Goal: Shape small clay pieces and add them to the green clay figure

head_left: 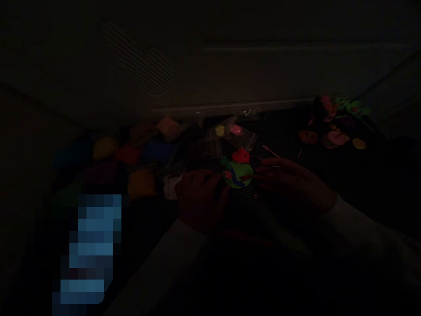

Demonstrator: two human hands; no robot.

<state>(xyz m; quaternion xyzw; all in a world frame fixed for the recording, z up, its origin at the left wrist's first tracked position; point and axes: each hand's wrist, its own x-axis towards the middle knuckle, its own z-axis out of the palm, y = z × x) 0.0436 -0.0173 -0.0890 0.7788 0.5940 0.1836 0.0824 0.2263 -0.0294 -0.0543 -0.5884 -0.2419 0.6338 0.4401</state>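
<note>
The scene is very dark. In the middle lies a round green clay disc (247,169) bearing a blue strip, a small pink flower and a dark reddish bar. A pointed red clay piece (241,155) sits at its far edge, with a dark green lump (225,160) to the left. My left hand (202,193) is curled at the disc's left edge, its fingertips mostly in shadow. My right hand (292,184) reaches in from the right, fingers stretched out beside the disc. A thin pale stick (272,165) shows along its fingers; whether it is held is unclear.
Several bags of coloured clay, one orange (142,183) and one blue (158,150), spread at the left. A pink tool (270,151) lies beyond my right hand. Finished-looking clay pieces (338,138) cluster at the far right. A lit, pixelated screen-like shape (95,245) is lower left. A wall (263,74) stands behind.
</note>
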